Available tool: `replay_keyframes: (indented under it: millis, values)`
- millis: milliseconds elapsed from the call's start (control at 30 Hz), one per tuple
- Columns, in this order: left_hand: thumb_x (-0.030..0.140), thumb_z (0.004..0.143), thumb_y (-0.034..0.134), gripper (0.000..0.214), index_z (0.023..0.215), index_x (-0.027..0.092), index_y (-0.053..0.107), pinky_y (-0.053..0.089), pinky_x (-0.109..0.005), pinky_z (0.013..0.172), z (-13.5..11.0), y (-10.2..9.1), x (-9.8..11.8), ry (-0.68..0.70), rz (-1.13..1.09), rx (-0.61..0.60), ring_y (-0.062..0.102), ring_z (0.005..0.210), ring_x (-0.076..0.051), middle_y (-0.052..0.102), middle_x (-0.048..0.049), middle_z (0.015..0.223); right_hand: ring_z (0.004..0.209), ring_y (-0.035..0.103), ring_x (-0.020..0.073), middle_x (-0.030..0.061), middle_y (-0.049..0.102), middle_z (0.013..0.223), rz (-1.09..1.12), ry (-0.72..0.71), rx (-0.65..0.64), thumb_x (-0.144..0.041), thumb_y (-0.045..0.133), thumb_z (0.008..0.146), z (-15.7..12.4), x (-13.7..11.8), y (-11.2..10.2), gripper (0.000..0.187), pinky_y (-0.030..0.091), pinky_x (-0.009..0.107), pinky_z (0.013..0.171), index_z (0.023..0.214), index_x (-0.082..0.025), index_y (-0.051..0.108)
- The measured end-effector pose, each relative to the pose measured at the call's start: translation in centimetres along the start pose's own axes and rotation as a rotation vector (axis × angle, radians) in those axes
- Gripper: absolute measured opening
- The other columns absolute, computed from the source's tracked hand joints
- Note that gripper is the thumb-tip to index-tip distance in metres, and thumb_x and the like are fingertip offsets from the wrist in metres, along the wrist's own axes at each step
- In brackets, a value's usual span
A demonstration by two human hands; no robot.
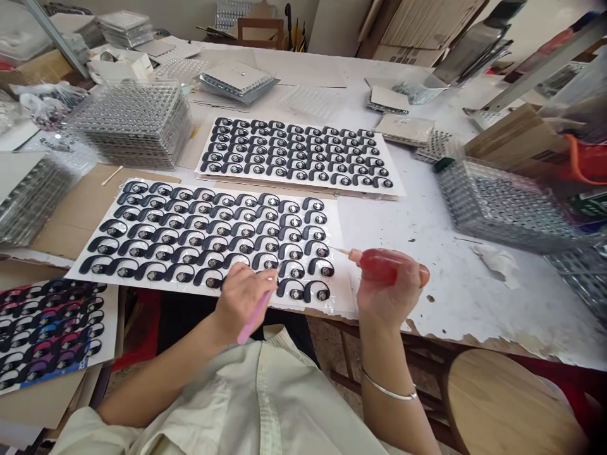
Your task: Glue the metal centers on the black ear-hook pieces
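Observation:
My right hand [391,291] is wrapped round a red squeeze bottle [377,264] with a thin nozzle. The nozzle points left, over the right edge of the near white sheet [339,278]. Rows of black curved hook-shaped pieces [219,245], each with a small shiny round spot, lie across that sheet. Fingers closed, my left hand [244,294] pinches a slim pink stick-like tool [256,319] above the sheet's front edge. The tool slants down toward me, and its pale tip shows beside my fingers. My left hand hides some pieces beneath it.
Behind lies a second sheet of black hook-shaped pieces [294,151]. Stacked clear trays [130,120] stand at the left, more trays [507,202] at the right. A cotton swab [112,175] lies on cardboard. Coloured pieces [47,328] are at lower left, a wooden stool [507,404] at lower right.

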State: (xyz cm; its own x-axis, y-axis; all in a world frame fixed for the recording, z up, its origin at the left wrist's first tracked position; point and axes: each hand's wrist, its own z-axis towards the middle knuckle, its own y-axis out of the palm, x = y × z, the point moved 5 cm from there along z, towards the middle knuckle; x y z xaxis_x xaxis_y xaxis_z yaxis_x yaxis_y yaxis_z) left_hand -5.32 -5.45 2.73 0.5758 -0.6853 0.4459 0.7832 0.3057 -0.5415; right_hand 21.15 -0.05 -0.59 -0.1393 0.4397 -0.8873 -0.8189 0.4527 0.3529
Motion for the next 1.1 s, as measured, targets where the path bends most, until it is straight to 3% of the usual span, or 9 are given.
replay_keyframes:
  millis: [133, 267, 500, 800, 1100]
  values:
    - [0.006, 0.087, 0.055, 0.012, 0.092, 0.017, 0.056, 0.041, -0.032, 0.063, -0.3, 2.1, 1.9, 0.1, 0.044, -0.093, 0.059, 0.063, -0.013, 0.073, -0.0062, 0.096, 0.057, 0.061, 0.0186, 0.0028, 0.059, 0.068, -0.113, -0.124, -0.004, -0.047, 0.061, 0.075, -1.8, -1.4, 1.7, 0.029, 0.049, 0.032, 0.045, 0.072, -0.018, 0.063]
    - [0.006, 0.087, 0.056, 0.011, 0.091, 0.016, 0.056, 0.039, -0.033, 0.062, -0.8, 3.3, 1.7, 0.118, 0.101, -0.127, 0.054, 0.061, -0.014, 0.073, -0.0068, 0.096, 0.06, 0.06, 0.0191, 0.0035, 0.06, 0.069, -0.163, -0.213, -0.06, -0.048, 0.065, 0.073, -3.3, -2.1, 2.8, 0.029, 0.049, 0.034, 0.049, 0.076, -0.019, 0.064]
    - [0.005, 0.087, 0.055, 0.012, 0.082, 0.016, 0.056, 0.038, -0.034, 0.062, -0.9, 3.4, 1.8, 0.136, 0.177, -0.163, 0.053, 0.06, -0.014, 0.072, -0.0078, 0.094, 0.057, 0.059, 0.0177, 0.0021, 0.06, 0.068, -0.243, -0.257, -0.158, -0.049, 0.064, 0.077, -4.2, -2.3, 2.7, 0.03, 0.048, 0.033, 0.051, 0.084, -0.02, 0.062]
    - [0.005, 0.088, 0.055, 0.019, 0.071, 0.014, 0.055, 0.042, -0.034, 0.063, 0.1, 3.5, 3.5, 0.214, 0.335, -0.2, 0.048, 0.058, -0.014, 0.07, -0.0105, 0.09, 0.063, 0.061, 0.018, 0.0033, 0.064, 0.074, -0.368, -0.355, -0.384, -0.03, 0.07, 0.075, -5.0, -2.4, 3.5, 0.02, 0.049, 0.033, 0.054, 0.091, -0.02, 0.063]
    - [0.007, 0.088, 0.057, 0.019, 0.07, 0.013, 0.056, 0.042, -0.034, 0.063, 0.0, 3.5, 3.5, 0.2, 0.338, -0.203, 0.047, 0.058, -0.015, 0.07, -0.0105, 0.089, 0.063, 0.06, 0.0179, 0.0023, 0.064, 0.074, -0.429, -0.438, -0.443, -0.028, 0.069, 0.076, -5.3, -2.7, 4.1, 0.021, 0.049, 0.033, 0.055, 0.093, -0.021, 0.061]
